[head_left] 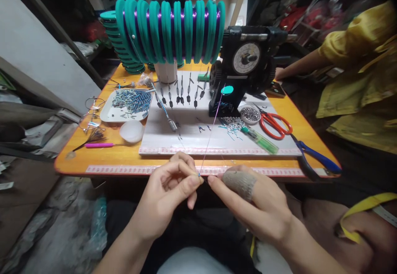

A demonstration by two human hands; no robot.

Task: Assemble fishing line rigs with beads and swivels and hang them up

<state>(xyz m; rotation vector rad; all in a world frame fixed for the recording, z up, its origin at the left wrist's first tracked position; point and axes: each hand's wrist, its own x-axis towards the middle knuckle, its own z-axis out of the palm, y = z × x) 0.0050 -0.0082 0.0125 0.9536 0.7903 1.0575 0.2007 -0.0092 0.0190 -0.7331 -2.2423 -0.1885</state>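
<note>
My left hand [169, 191] and my right hand [248, 203] meet just in front of the table's near edge, fingertips pinched together on a thin purple thread [211, 135]. The thread runs up from my fingers to the black winding machine [245, 73] with a round dial. A tiny blue piece sits on the thread at the pinch. My right thumb wears a grey knitted finger cover [238, 183]. Behind, a row of teal spools [170, 30] wound with purple thread stands on a white holder.
On the orange table [124, 158] lie a white tray of blue beads [130, 104], a white mat [192, 133], red scissors [274, 123], a green lighter [260, 139], blue pliers [316, 158] and a pink tool [99, 145]. Another person in yellow [356, 71] reaches in at right.
</note>
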